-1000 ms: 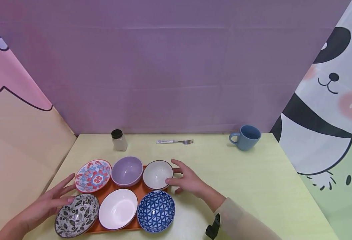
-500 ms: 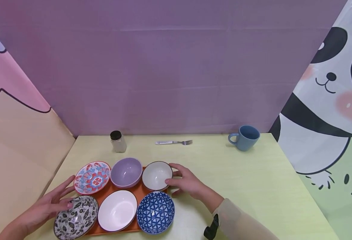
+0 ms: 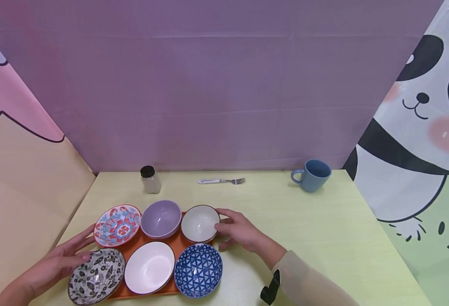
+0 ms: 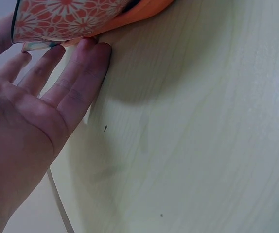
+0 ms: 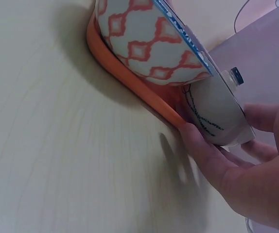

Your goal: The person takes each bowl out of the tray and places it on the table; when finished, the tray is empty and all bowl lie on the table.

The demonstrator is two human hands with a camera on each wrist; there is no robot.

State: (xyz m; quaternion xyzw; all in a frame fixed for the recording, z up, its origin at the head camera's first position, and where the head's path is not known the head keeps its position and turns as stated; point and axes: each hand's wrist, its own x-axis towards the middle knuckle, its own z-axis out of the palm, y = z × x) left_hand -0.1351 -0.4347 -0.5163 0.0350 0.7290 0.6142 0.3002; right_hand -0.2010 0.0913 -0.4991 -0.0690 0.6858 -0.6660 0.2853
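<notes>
An orange tray carries several bowls in two rows. My left hand is at its left side, thumb over the rim of the black-and-white leaf-patterned bowl. In the left wrist view, long straight fingers reach beneath that bowl's red flowered outside, by the tray edge. My right hand is at the far right corner, thumb at the rim of the dark-edged white bowl. The right wrist view shows one fingertip at the tray's orange edge, below the blue triangle-patterned bowl's red-and-white outside.
Also on the tray are a red-and-blue patterned bowl, a purple bowl and a white oval bowl. Behind stand a black-lidded jar, a fork and a blue mug. A purple wall closes off the back.
The right thumb has shifted slightly to the right at the white bowl's rim. The right index finger has come down closer to that bowl. Tray and bowls have hardly moved.
</notes>
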